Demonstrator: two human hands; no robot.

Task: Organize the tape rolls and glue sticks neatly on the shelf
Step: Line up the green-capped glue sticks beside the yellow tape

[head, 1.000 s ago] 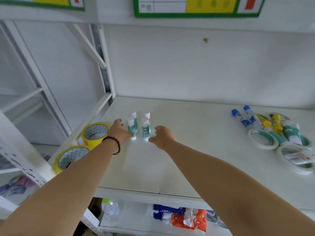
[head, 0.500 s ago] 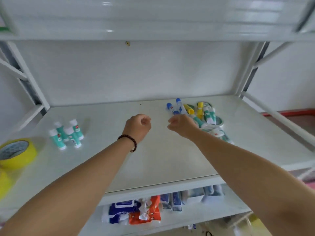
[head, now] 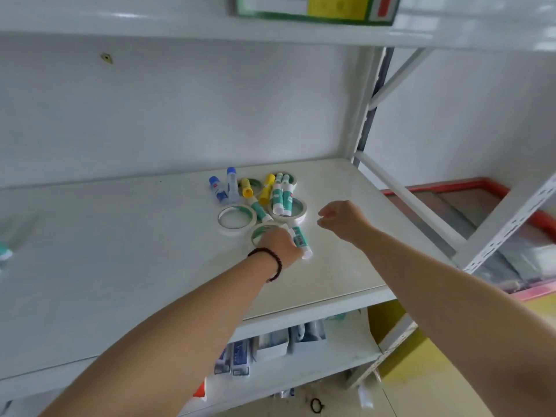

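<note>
So at the far left edge of the white metal shelf [head: 120, 266] there's a blurry bit of a green-and-white glue stick [head: 4, 253] poking into view, well apart from everything else (can't tell if it's part of a tidy group, it's mostly cut off). Big bare stretch of shelf after that.

Then you hit the jumble. Two clear glue bottles with blue caps [head: 223, 185] lie at the back left of it, next to two yellow glue sticks [head: 257, 188]. In front of those, a white tape roll with a green core [head: 237, 218] lies flat, and a green-and-white stick leans between it and another white tape roll [head: 291, 211] that has a pair of green-and-white glue sticks [head: 282, 194] lying across it.

The left hand [head: 281, 243] (dark bead bracelet on the wrist) is down on a third roll at the front of the pile, fingers curled by a loose green-and-white glue stick [head: 299, 239] touching it. Whether it actually grips the stick or the roll, I can't tell, the fingers are hidden. The right hand [head: 343, 219] hovers just right of the pile, loosely curled, holding nothing.

Progress-wise I'd say early to middling: nearly all the tape and glue in view is heaped together, so sorting and lining up is mostly left to do.
</note>
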